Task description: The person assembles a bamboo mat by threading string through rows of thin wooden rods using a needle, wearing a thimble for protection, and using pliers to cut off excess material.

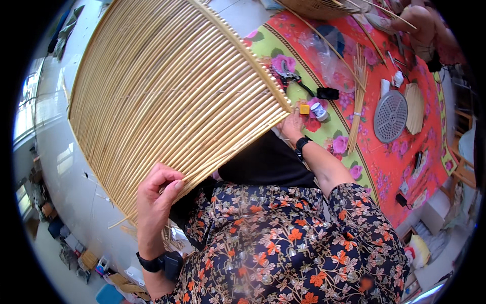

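Observation:
A large woven mat of thin bamboo strips (172,86) rests in front of me, tilted, its near edge close to my lap. My left hand (158,190) is closed at that near edge, thumb and forefinger pinched on a bamboo strip (202,172). The strip's loose end sticks out past the mat's left corner. My right hand (292,126) is at the mat's near right corner, with its fingers partly hidden under the edge. Whether those fingers grip the mat cannot be made out.
On the flowered table cover (374,167) lie pliers (293,78), a yellow block (304,109), a spool (319,111), a bundle of sticks (357,111) and a grey perforated disc (390,116). Another person's hand (422,25) holds a strip at the upper right, near a woven basket (324,7).

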`<state>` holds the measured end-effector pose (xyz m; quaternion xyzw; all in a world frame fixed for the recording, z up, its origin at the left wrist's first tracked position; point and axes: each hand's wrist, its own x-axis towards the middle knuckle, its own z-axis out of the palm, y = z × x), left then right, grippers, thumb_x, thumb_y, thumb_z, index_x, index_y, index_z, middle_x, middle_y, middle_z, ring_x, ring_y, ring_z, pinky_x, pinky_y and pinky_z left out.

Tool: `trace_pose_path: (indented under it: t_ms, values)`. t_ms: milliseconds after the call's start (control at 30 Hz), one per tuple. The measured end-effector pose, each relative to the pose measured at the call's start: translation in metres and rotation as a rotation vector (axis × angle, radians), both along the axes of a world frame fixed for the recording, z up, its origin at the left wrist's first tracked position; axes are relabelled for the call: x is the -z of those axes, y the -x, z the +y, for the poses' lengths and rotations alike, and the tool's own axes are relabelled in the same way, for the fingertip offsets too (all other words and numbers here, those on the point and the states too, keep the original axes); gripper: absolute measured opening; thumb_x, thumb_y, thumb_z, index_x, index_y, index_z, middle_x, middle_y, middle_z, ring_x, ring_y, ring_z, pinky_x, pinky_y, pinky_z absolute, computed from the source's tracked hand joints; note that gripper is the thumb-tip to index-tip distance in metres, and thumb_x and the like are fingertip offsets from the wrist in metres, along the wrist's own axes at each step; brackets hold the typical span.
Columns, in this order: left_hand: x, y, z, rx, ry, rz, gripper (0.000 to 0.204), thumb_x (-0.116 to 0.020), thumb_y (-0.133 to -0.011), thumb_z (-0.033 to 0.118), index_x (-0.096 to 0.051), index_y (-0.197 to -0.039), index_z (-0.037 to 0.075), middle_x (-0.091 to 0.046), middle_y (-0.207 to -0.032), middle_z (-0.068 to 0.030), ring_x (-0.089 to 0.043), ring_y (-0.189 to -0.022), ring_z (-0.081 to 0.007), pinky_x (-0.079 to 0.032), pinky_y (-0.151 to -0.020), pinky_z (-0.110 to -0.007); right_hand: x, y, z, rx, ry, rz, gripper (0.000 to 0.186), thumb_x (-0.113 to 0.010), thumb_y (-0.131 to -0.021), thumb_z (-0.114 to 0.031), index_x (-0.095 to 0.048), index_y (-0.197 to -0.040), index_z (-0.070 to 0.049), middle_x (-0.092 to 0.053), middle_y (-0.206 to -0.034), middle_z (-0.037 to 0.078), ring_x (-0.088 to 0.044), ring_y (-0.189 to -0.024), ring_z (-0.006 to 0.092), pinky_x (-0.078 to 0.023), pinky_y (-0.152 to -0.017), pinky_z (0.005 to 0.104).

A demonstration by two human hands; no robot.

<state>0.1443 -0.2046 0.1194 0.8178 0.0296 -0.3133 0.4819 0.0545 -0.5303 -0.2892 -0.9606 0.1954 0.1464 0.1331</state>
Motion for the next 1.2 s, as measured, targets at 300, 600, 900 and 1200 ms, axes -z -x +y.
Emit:
trace_pose_path:
  t_ms: [300,600,900,1200]
  values:
    - [0.004,0.001,0.007,0.026,-0.065,-0.026,0.006,-0.07,-0.089,0.003,-0.069,-0.091,-0.003,-0.059,-0.091,-0.0037,-0.058,-0.088,-0.0141,-0.044,-0.081,-0.026,-0.01,0.002,-0.036,0.087,-0.291,-0.077,0.052,-0.082,-0.082,-0.029,-0.053,-0.118,-0.005,-0.057,-0.118,0.018,-0.057,-0.117,0.0388,-0.054,-0.09,0.0481]
    - [-0.001,0.001,0.011,-0.025,-0.035,-0.003,0.007,-0.07,-0.089,0.002,-0.07,-0.092,-0.004,-0.06,-0.092,-0.004,-0.057,-0.089,-0.0134,-0.043,-0.081,-0.026,-0.015,-0.066,-0.095,0.106,-0.137,-0.216,0.061,-0.078,-0.085,-0.033,-0.053,-0.132,-0.002,-0.059,-0.128,0.02,-0.055,-0.123,0.0385,-0.047,-0.103,0.0455]
    - [-0.016,0.005,0.005,-0.038,-0.04,-0.008,0.006,-0.072,-0.087,0.001,-0.073,-0.092,-0.002,-0.063,-0.09,-0.0032,-0.058,-0.085,-0.0124,-0.045,-0.076,-0.025,0.001,-0.106,-0.048,0.193,0.139,0.192,0.109,-0.085,-0.072,-0.062,-0.036,-0.146,0.001,-0.052,-0.139,0.016,-0.052,-0.132,0.0329,-0.042,-0.104,0.057]
    - [-0.009,0.005,0.011,-0.075,0.035,0.029,0.008,-0.073,-0.091,0.005,-0.075,-0.094,-0.002,-0.063,-0.088,-0.0009,-0.056,-0.082,-0.0089,-0.044,-0.074,-0.024,-0.025,-0.106,-0.115,0.281,-0.516,-0.135,0.065,-0.086,-0.071,-0.04,-0.062,-0.11,0.006,-0.07,-0.099,0.018,-0.07,-0.093,0.0325,-0.054,-0.084,0.0391]
